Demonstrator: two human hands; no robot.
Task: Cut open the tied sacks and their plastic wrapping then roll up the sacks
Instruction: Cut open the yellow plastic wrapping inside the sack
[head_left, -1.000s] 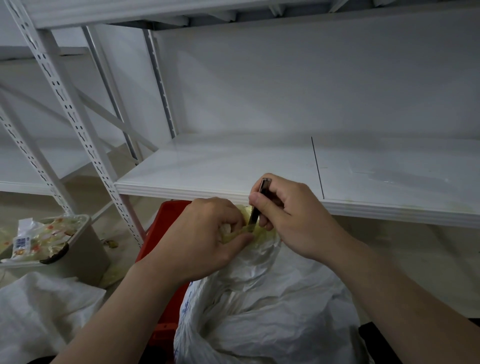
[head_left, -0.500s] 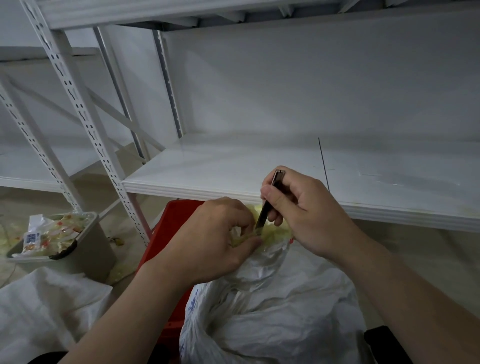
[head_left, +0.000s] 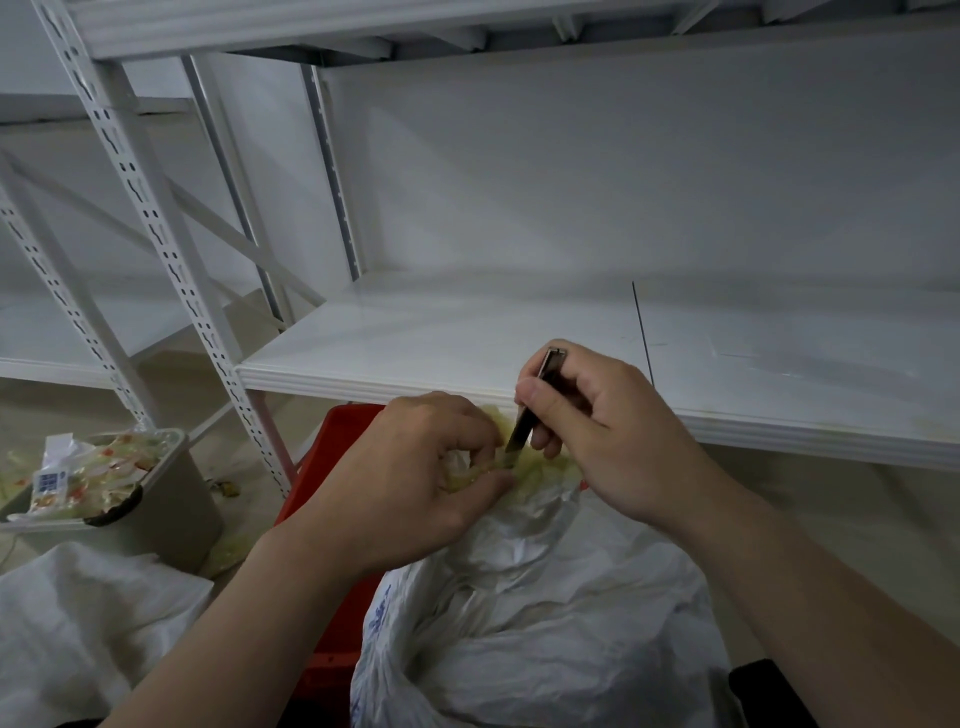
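A white woven sack (head_left: 545, 639) stands in front of me, its neck bunched and bound with a pale yellow plastic tie (head_left: 545, 467). My left hand (head_left: 410, 483) pinches the tie at the sack's neck. In my right hand (head_left: 597, 426) I grip a slim metal utility knife (head_left: 530, 410), held steeply with its tip down at the tie, right beside my left fingers. The blade's end is hidden among the yellow strands.
Behind the sack lies a red crate (head_left: 332, 467). A white metal shelf (head_left: 467, 353) runs just beyond my hands, its perforated upright (head_left: 156, 234) at left. A grey bin (head_left: 156, 499) full of wrappers and another white sack (head_left: 78, 623) sit at lower left.
Both hands stay at the sack's neck with the knife at the tie. My right hand and the knife have shifted slightly right and up in view as my head moved.
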